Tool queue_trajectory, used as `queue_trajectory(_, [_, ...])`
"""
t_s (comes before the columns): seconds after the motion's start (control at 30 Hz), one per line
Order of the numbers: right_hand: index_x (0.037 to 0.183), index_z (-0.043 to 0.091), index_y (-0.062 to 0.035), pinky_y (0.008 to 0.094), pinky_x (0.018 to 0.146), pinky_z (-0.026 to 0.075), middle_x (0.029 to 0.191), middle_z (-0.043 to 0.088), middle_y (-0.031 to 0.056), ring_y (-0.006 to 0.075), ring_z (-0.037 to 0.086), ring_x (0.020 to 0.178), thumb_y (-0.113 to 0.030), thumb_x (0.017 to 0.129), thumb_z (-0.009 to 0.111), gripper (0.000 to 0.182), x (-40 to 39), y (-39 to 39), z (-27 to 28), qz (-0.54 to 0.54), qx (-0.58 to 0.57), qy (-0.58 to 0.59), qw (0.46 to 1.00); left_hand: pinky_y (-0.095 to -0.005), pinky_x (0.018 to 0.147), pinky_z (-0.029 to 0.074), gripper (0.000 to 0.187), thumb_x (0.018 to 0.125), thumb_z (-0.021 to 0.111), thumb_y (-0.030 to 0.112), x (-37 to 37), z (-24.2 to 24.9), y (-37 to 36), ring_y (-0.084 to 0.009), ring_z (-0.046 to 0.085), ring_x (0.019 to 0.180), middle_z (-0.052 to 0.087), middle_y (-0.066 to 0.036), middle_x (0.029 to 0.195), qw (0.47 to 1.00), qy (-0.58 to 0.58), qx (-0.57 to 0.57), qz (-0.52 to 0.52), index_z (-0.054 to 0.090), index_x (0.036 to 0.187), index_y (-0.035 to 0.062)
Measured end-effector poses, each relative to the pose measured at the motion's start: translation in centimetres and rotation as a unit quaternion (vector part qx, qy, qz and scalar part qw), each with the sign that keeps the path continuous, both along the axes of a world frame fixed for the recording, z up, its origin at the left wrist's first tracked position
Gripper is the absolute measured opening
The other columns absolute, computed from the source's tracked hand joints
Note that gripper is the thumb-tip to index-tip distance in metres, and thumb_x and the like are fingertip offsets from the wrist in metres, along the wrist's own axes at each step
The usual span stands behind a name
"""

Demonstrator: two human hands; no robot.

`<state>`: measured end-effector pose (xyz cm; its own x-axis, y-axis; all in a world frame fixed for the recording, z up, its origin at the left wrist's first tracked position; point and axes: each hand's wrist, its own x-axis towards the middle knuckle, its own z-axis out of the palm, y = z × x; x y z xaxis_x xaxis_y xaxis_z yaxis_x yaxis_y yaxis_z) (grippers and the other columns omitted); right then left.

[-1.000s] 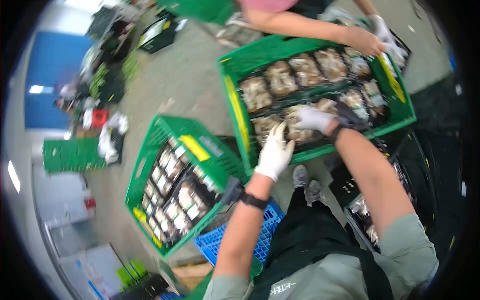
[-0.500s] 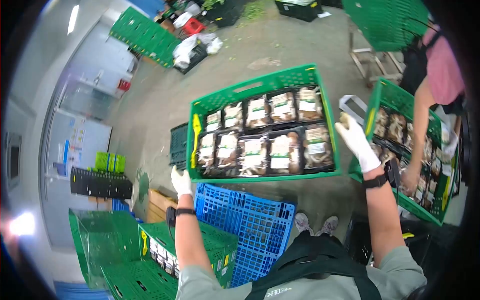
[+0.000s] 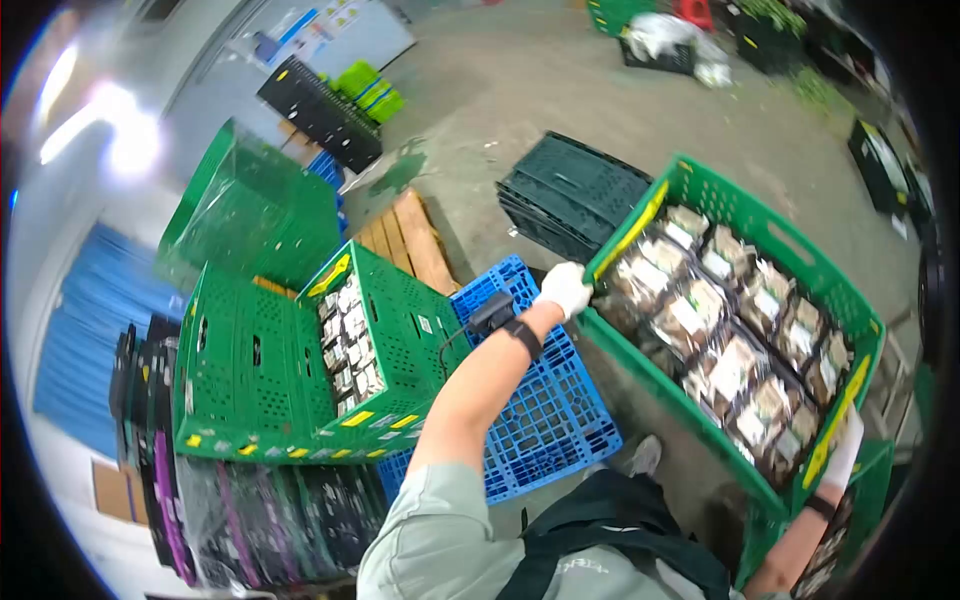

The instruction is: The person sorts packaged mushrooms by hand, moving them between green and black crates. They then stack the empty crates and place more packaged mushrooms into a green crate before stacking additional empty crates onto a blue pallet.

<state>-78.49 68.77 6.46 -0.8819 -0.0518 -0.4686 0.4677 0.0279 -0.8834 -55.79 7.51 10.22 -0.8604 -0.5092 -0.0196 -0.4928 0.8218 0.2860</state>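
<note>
A green crate (image 3: 800,235) full of film-wrapped packs of mushrooms with white labels (image 3: 728,372) hangs tilted between my two gloved hands. My left hand (image 3: 565,291) is closed on its left corner, near a yellow handle. At the right end my right hand (image 3: 845,446) grips the rim beside another yellow handle; its fingers are partly hidden. Below and to the left of my left hand lies a blue plastic pallet (image 3: 520,450).
Green crates (image 3: 250,350) stand stacked at the left, one holding labelled packs (image 3: 348,350). Dark closed crates (image 3: 570,190) sit on the floor beyond my left hand. A wooden pallet (image 3: 412,240), a black crate (image 3: 320,112) and another green crate (image 3: 872,490) are around.
The view has swung left towards the stacked crates. The held crate has turned and now slants down to the right. The co-worker's arm is out of view.
</note>
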Motion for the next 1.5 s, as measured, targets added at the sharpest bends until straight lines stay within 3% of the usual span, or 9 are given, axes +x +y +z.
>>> queue_trajectory(0.17, [0.074, 0.055, -0.0145, 0.0226, 0.031, 0.018, 0.05, 0.035, -0.0101, 0.0031, 0.027, 0.033, -0.034, 0.097, 0.053, 0.031, -1.9, 0.2, 3.0, 0.029, 0.086, 0.027, 0.995, -0.0482, 0.066, 0.048, 0.023, 0.079, 0.057, 0.027, 10.0, 7.9, 3.8, -0.0422, 0.061, 0.071, 0.062, -0.022, 0.074, 0.998, 0.0, 0.064, 0.025, 0.065, 0.077, 0.0045])
queue_trajectory(0.37, [0.09, 0.059, -0.0094, 0.0223, 0.03, 0.019, 0.049, 0.035, -0.0094, 0.0034, 0.03, 0.033, -0.029, 0.096, 0.054, 0.021, -5.1, -9.8, 2.8, 0.138, 0.08, 0.075, 0.984, -0.0459, 0.066, 0.049, 0.022, 0.08, 0.06, 0.024, 27.8, 16.8, 9.2, -0.04, 0.062, 0.073, 0.063, -0.021, 0.074, 0.967, -0.003, 0.083, 0.242, 0.065, 0.087, 0.0041])
queue_trajectory(0.7, [0.074, 0.045, -0.015, 0.0214, 0.031, 0.02, 0.051, 0.035, -0.0091, 0.0026, 0.028, 0.035, -0.022, 0.092, 0.056, 0.022, 14.1, -47.9, 13.6, 0.459, 0.083, 0.1, 0.879, -0.0464, 0.062, 0.049, 0.018, 0.078, 0.066, 0.021, 51.0, 20.1, 14.3, -0.0389, 0.063, 0.071, 0.063, -0.021, 0.073, 0.819, 0.008, 0.035, 0.572, 0.065, 0.079, 0.0032])
queue_trajectory(0.87, [0.088, 0.066, 0.0052, 0.0306, 0.052, 0.039, 0.064, 0.058, 0.0028, 0.0093, 0.049, 0.059, -0.021, 0.086, 0.06, 0.027, 24.1, -62.3, 17.4, 0.567, 0.095, 0.236, 0.783, -0.0436, 0.065, 0.051, 0.018, 0.075, 0.068, 0.019, 57.9, 20.4, 16.6, -0.0379, 0.064, 0.072, 0.064, -0.021, 0.074, 0.735, 0.029, 0.072, 0.674, 0.069, 0.085, 0.0034])
queue_trajectory(0.93, [0.086, 0.065, 0.0058, 0.0327, 0.055, 0.042, 0.064, 0.06, 0.0056, 0.0099, 0.052, 0.062, -0.024, 0.084, 0.061, 0.031, 28.3, -67.8, 20.2, 0.612, 0.109, 0.249, 0.742, -0.0438, 0.067, 0.051, 0.018, 0.073, 0.069, 0.018, 59.3, 19.2, 18.4, -0.0374, 0.065, 0.071, 0.065, -0.021, 0.073, 0.699, 0.046, 0.075, 0.71, 0.069, 0.083, 0.0023])
queue_trajectory(1.03, [0.085, 0.067, 0.0017, 0.0402, 0.06, 0.046, 0.075, 0.064, 0.0226, 0.0354, 0.064, 0.069, -0.026, 0.082, 0.062, 0.029, 32.4, -76.1, 20.4, 0.644, 0.108, 0.352, 0.671, -0.041, 0.066, 0.052, 0.027, 0.075, 0.069, 0.026, 58.7, 18.7, 19.8, -0.0332, 0.067, 0.068, 0.065, -0.02, 0.069, 0.656, 0.037, 0.081, 0.75, 0.069, 0.083, 0.0])
queue_trajectory(1.13, [0.09, 0.069, -0.0015, 0.0422, 0.074, 0.051, 0.086, 0.066, 0.0232, 0.0376, 0.065, 0.086, -0.033, 0.079, 0.061, 0.034, 37.5, -84.0, 24.1, 0.681, 0.169, 0.398, 0.591, -0.0419, 0.065, 0.052, 0.017, 0.072, 0.069, 0.013, 56.4, 19.1, 18.9, -0.0338, 0.067, 0.068, 0.067, -0.02, 0.072, 0.593, 0.116, 0.101, 0.791, 0.069, 0.083, -0.0009])
queue_trajectory(1.43, [0.09, 0.069, -0.0023, 0.0443, 0.078, 0.05, 0.089, 0.066, 0.0237, 0.0401, 0.064, 0.086, -0.034, 0.079, 0.059, 0.035, 51.6, -111.8, 27.4, 0.744, 0.059, 0.551, 0.374, -0.0444, 0.06, 0.05, 0.026, 0.074, 0.069, 0.026, 45.3, 19.4, 7.4, -0.038, 0.064, 0.061, 0.063, -0.023, 0.065, 0.483, 0.208, 0.171, 0.833, 0.068, 0.078, -0.0002])
queue_trajectory(1.5, [0.09, 0.069, -0.0021, 0.0445, 0.076, 0.05, 0.087, 0.065, 0.0237, 0.04, 0.063, 0.081, -0.035, 0.08, 0.059, 0.035, 55.8, -118.5, 27.1, 0.761, 0.06, 0.557, 0.327, -0.0466, 0.06, 0.051, 0.031, 0.077, 0.069, 0.03, 44.0, 18.1, 3.4, -0.0408, 0.064, 0.064, 0.062, -0.023, 0.066, 0.516, 0.177, 0.233, 0.805, 0.067, 0.082, 0.0002])
